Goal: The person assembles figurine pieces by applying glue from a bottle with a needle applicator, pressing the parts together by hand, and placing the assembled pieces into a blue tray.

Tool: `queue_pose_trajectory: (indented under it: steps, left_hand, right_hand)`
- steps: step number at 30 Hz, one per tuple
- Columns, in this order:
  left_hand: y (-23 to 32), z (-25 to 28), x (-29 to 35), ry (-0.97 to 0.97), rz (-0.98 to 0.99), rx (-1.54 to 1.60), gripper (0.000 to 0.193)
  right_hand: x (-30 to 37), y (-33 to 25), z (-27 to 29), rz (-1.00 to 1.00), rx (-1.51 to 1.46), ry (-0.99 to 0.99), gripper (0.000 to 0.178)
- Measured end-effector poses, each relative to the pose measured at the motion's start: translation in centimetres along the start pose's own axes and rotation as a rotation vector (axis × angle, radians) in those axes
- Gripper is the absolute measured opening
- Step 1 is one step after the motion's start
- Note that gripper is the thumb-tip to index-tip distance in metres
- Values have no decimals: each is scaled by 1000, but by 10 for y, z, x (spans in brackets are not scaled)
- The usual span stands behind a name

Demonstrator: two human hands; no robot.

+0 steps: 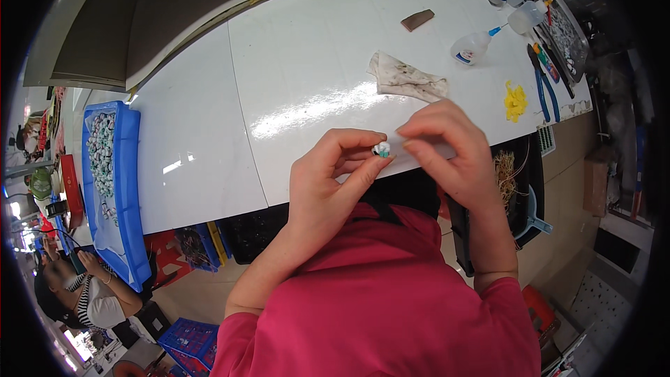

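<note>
My left hand [336,167] pinches a small white and green piece [381,149] between thumb and fingers, just over the table's front edge. Its exact kind is too small to make out. Close by on the right, my right hand [447,150] is raised with thumb and forefinger a little apart, and I see nothing between them. A stained white cloth [408,78] lies crumpled on the white table [188,146] beyond both hands.
At the left stands a blue tray [129,181] with many small white and green pieces. On the right are a squeeze bottle [471,49], yellow putty-like material [515,101], and pliers [542,84]. A brown block [417,19] lies farther back. Another person [87,286] sits at lower left.
</note>
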State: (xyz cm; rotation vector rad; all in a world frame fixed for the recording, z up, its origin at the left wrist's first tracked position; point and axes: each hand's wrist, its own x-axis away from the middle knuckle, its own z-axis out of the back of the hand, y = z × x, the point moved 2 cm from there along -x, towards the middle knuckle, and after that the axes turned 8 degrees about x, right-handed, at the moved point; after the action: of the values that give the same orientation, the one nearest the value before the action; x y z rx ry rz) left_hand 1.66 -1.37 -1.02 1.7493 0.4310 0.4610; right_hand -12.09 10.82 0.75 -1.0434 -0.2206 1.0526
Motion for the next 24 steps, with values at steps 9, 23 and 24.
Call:
queue_pose_trajectory:
  steps: [9, 23, 24]
  left_hand:
    - [-1, 4, 1, -22, -39, -73, 20]
    - [-8, 11, -3, -9, -203, -289, 19]
    - [-10, 12, -3, -5, -202, -287, 19]
  right_hand:
    - [2, 3, -15, 105, 84, -40, 12]
    - [3, 10, -29, 110, 91, -55, 14]
    - [2, 11, -30, 110, 91, -58, 14]
